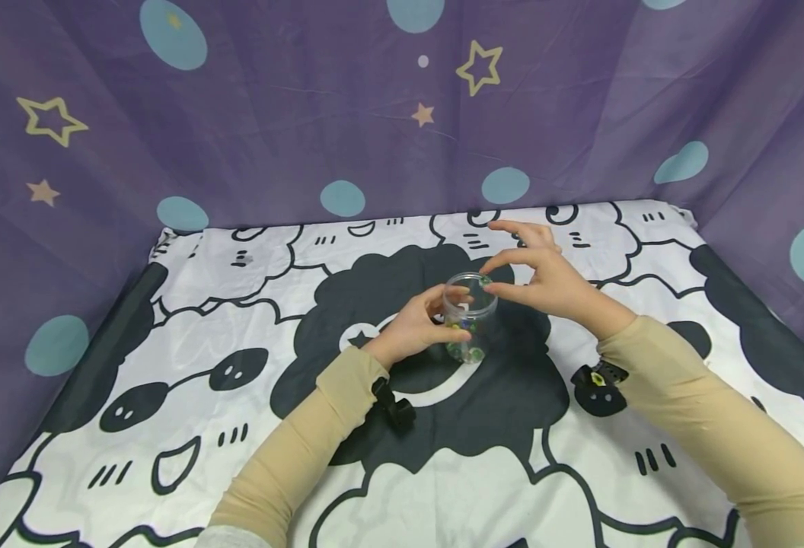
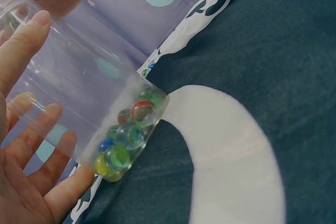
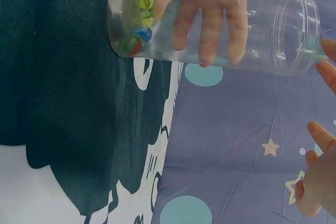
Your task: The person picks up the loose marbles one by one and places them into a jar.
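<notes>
A clear plastic jar (image 1: 479, 329) stands upright on the dark part of the cloth, its mouth uncovered. My left hand (image 1: 412, 326) grips it from the left, thumb in front and fingers behind. Several glass marbles (image 2: 129, 136), green, yellow, blue and red-swirled, lie at its bottom in the left wrist view. At the right side of the rim, my right hand (image 1: 549, 280) pinches a small green marble (image 1: 486, 281) between thumb and index finger, its other fingers raised. In the right wrist view, fingertips (image 3: 326, 72) show beside the jar's mouth; the marble is mostly hidden there.
A white cloth (image 1: 443, 495) printed with black cartoon sheep covers the table. Purple curtains (image 1: 272, 137) with stars and blue dots hang behind and at both sides. Black straps with small devices (image 1: 394, 405) sit on both wrists.
</notes>
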The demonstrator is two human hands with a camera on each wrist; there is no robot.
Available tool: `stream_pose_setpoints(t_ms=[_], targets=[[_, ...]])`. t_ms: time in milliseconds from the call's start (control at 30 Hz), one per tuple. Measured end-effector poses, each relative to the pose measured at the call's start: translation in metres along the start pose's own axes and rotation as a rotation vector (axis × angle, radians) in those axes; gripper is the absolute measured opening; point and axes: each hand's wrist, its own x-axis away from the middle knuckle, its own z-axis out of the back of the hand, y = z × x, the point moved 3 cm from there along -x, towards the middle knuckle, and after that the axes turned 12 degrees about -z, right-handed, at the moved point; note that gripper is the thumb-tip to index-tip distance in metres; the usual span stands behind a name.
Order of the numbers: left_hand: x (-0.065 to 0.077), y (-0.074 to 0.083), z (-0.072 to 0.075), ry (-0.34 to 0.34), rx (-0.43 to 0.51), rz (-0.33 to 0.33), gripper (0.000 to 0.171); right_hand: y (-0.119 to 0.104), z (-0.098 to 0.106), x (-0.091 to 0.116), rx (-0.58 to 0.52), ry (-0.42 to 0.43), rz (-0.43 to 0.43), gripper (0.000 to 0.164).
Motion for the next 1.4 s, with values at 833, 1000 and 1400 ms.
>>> stream_pose_setpoints(t_ms=[833,1000,1400], targets=[[0.000,0.000,-0.001,-0.001,0.018,-0.035,0.063,0.019,0.022,0.008,0.073,-0.029,-0.085,0.018],[0.000,0.000,-0.001,0.001,0.011,-0.036,0.063,0.023,0.029,0.010,0.042,-0.036,-0.137,0.019],[0.000,0.001,0.000,-0.003,0.001,-0.032,0.063,0.028,0.041,0.013,0.064,-0.006,-0.154,0.020]])
